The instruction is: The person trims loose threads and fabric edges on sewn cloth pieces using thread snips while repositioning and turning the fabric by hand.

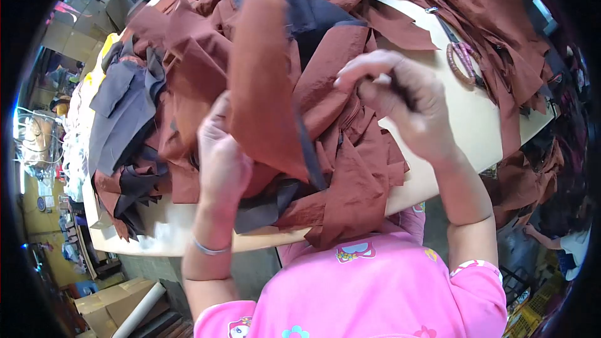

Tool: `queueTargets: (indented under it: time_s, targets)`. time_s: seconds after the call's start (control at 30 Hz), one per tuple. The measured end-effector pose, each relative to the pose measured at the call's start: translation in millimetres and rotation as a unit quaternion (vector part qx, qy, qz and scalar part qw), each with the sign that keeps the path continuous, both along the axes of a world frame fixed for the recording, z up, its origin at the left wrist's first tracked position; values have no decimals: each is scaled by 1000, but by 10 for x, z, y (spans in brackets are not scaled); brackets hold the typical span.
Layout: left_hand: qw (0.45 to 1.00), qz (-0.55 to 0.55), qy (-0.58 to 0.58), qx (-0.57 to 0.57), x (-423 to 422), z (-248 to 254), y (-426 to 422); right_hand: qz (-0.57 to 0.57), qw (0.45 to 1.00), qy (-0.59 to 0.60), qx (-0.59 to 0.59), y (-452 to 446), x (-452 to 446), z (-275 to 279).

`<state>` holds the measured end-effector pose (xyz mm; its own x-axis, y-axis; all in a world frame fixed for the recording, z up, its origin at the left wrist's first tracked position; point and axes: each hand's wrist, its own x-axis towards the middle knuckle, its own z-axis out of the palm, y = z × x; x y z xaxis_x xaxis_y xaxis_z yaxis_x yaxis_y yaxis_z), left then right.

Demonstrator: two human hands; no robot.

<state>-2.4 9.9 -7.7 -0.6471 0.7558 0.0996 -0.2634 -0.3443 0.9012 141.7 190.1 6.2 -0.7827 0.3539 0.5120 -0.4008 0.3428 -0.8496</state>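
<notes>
My left hand [222,156] is closed, its thumb pressed against the edge of a rust-brown fabric piece [263,87]. That piece stands up tall from the grip, its top blurred by motion, and a dark grey strip shows along its lower right side. To the right, my right hand [410,103] is raised above the pile with its fingers loosely bent and apart from the thumb; nothing shows in it. Below both hands lies a heap of rust-brown cut fabric [357,181]. Dark grey fabric pieces [128,116] lie left of my left hand.
Scissors [460,56] with wrapped handles lie on the pale table [422,178] at the right. More brown fabric [476,0] drapes over the table's right side. A cardboard box [119,307] stands on the floor at lower left. Another person's arm [541,236] shows at far right.
</notes>
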Motion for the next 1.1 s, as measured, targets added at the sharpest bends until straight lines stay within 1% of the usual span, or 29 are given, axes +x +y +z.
queueTargets:
  time_s: [0.07, 0.1, 0.13, 0.2, 0.23, 0.3, 0.37, 0.4, 0.43, 0.47, 0.53, 0.57, 0.6, 0.63, 0.7, 0.77, 0.83, 0.87, 0.9, 0.93, 1.0, 1.03, 1.07, 1.1]
  targets:
    - [983, 39, 161, -82, 52, -142, -54, 26, 999, -7, 35, -116, -17, -81]
    - [961, 57, 241, -123, 66, -196, -82, -18, 995, -22, 95, -187, -1, -40]
    - [931, 74, 320, -162, 74, -232, -105, -20, 996, -14, 81, -218, -30, -39]
    - [910, 73, 362, -190, 84, -250, -134, -5, 999, -6, 34, -250, -86, -47]
    - [926, 54, 327, -178, 90, -231, -133, 11, 1000, -7, 1, -249, -112, -55]
    - [954, 12, 257, -152, 106, -174, -101, 33, 997, 40, 62, -337, -219, -163]
    - [975, -28, 182, -126, 121, -134, -73, 110, 984, 10, 137, -429, -169, -144]
    - [982, -47, 144, -113, 125, -138, -76, 177, 967, -42, 180, -510, -42, -38]
    - [972, 6, 173, -158, 130, -167, -76, 213, 940, -103, 244, -503, 13, 12]
    - [984, 10, 123, -128, 142, -158, -69, 249, 903, -158, 312, -497, 68, 62]
    - [997, 16, 22, -67, 167, -117, -66, 228, 946, -76, 218, -474, 53, -37]
    - [997, 16, 46, -65, 124, -165, -79, 124, 959, -63, 248, -458, -1, -64]
    - [994, 17, 67, -84, 118, -163, -87, 18, 960, -50, 276, -451, -58, -79]
    - [991, 18, 89, -101, 112, -144, -88, -25, 962, -65, 265, -455, -83, -81]
    - [979, 30, 155, -127, 112, -75, -57, -50, 939, -77, 333, -572, -78, -112]
    - [982, 42, 147, -111, 124, -90, -15, -73, 929, -66, 356, -659, -108, -188]
    - [987, 34, 117, -103, 124, -68, -17, -69, 937, -65, 335, -561, -142, -242]
    - [986, 37, 126, -100, 130, -60, -28, -68, 941, -66, 325, -500, -176, -259]
    - [985, 40, 135, -98, 143, -58, -46, -53, 964, -69, 252, -462, -217, -205]
    - [984, 42, 144, -95, 161, -52, -66, -36, 972, -72, 222, -391, -255, -182]
    - [987, 24, 122, -98, 214, -9, -121, -38, 979, -63, 191, -283, -351, -147]
    - [989, 15, 112, -99, 241, 18, -152, -18, 987, -72, 141, -225, -409, -152]
    - [990, 7, 101, -100, 255, 43, -171, 13, 989, -133, 69, -165, -468, -138]
    - [990, 5, 81, -111, 274, 63, -172, 8, 986, -146, 81, -133, -537, -154]
